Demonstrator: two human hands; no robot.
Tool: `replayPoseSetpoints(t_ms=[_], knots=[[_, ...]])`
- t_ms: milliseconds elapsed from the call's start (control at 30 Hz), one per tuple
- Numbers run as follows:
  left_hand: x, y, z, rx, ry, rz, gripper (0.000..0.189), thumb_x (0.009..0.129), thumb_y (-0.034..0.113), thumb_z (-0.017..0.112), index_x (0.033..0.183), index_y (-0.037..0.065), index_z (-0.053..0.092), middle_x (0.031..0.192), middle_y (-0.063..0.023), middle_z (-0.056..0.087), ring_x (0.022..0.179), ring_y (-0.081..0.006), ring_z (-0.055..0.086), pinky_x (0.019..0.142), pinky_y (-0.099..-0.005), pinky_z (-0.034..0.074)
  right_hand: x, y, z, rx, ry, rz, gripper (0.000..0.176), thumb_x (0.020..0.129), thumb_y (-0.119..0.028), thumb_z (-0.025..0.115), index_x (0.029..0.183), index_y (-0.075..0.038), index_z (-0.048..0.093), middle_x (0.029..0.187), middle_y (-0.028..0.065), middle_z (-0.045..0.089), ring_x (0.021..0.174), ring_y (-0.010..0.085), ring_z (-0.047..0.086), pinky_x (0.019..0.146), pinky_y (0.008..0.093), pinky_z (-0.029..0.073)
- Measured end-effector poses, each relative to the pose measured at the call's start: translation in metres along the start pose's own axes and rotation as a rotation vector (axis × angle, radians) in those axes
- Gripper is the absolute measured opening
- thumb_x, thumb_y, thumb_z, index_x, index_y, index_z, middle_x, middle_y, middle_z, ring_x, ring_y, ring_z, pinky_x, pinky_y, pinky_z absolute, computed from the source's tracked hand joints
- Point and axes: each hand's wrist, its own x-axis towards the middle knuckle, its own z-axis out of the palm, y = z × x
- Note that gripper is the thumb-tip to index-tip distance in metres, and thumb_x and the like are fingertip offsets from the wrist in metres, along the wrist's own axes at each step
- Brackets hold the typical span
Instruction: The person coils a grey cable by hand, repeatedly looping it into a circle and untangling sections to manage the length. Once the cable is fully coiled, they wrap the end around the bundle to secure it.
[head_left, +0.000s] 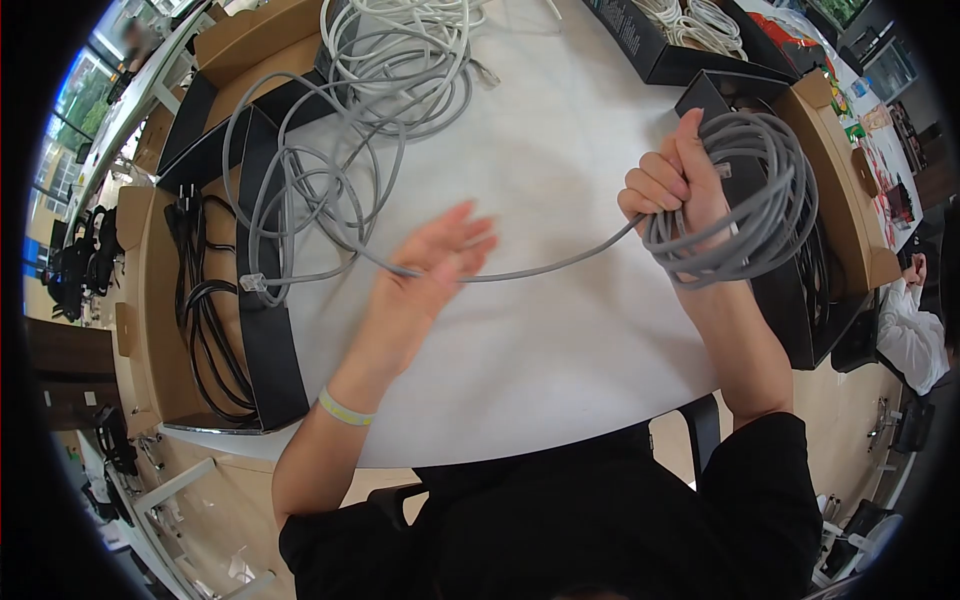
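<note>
A thick coil of grey cable [775, 205] hangs around my right hand [675, 180], whose fingers are closed on it. From the coil a single strand runs left across the white table [540, 350] to my left hand [440, 250]. The fingers of my left hand are apart and slightly blurred, and the strand passes by its palm and thumb. Farther left, the strand joins a loose grey tangle [340, 190], with a clear plug [254, 283] lying over the edge of the left box. Paler cable [400, 40] lies behind the tangle.
At the left, an open box [275, 360] holds black power cords [205, 310]; another open box [205, 110] is behind it. A box of white cables [700, 30] stands at the back right. Another open box [790, 300] is beside my right arm. A person in white [910, 330] sits far right.
</note>
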Motion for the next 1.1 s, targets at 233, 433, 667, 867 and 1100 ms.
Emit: replayPoseSetpoints(t_ms=[233, 433, 667, 867, 1100], knots=[[-0.009, -0.011, 0.017, 0.376, -0.265, 0.288, 0.051, 0.093, 0.029, 0.036, 0.134, 0.0, 0.025, 0.133, -0.0196, 0.035, 0.122, -0.0297, 0.036, 0.102, -0.0388, 0.026, 0.012, 0.024, -0.023, -0.408, -0.105, -0.334, 0.025, 0.087, -0.035, 0.052, 0.07, -0.017, 0.05, 0.049, -0.0054, 0.041, 0.045, 0.0034, 0.041, 0.042, 0.0202, 0.032], [-0.011, -0.013, 0.025, 0.476, -0.222, 0.354, 0.058, 0.092, 0.027, 0.036, 0.137, -0.001, 0.012, 0.135, -0.0209, 0.031, 0.125, -0.0293, 0.032, 0.103, -0.037, 0.024, 0.004, 0.028, -0.007, -0.935, -0.082, -0.441, 0.023, 0.084, -0.016, 0.055, 0.066, -0.002, 0.05, 0.054, -0.0019, 0.047, 0.048, 0.0039, 0.042, 0.041, 0.0214, 0.032], [-0.015, -0.026, 0.046, 0.087, -0.264, 0.278, 0.05, 0.089, 0.018, 0.046, 0.13, -0.001, 0.025, 0.124, -0.0187, 0.043, 0.113, -0.0255, 0.046, 0.095, -0.0344, 0.034, 0.006, 0.046, 0.0, -1.593, -0.13, -0.881, 0.015, 0.06, 0.001, 0.062, 0.061, -0.004, 0.047, 0.056, 0.0095, 0.056, 0.048, 0.0292, 0.052, 0.043, 0.0337, 0.039], [-0.016, -0.016, 0.043, 0.242, -0.295, 0.056, 0.045, 0.086, 0.009, 0.048, 0.123, 0.003, 0.023, 0.095, -0.015, 0.054, 0.082, -0.0238, 0.058, 0.078, -0.038, 0.046, 0.005, 0.053, 0.001, -1.556, -0.233, -0.879, 0.02, 0.059, -0.002, 0.067, 0.062, -0.004, 0.047, 0.053, 0.0083, 0.054, 0.046, 0.0249, 0.052, 0.041, 0.0322, 0.038], [-0.03, -0.008, 0.054, 0.65, -0.225, 0.121, 0.022, 0.08, 0.01, 0.06, 0.094, 0.001, 0.047, 0.072, -0.0078, 0.052, 0.062, -0.0179, 0.054, 0.063, -0.0335, 0.047, -0.005, 0.066, 0.009, -1.033, -0.124, -0.919, 0.039, 0.067, -0.007, 0.072, 0.094, -0.007, 0.045, 0.075, 0.0068, 0.046, 0.051, 0.0103, 0.044, 0.039, 0.0221, 0.034]])
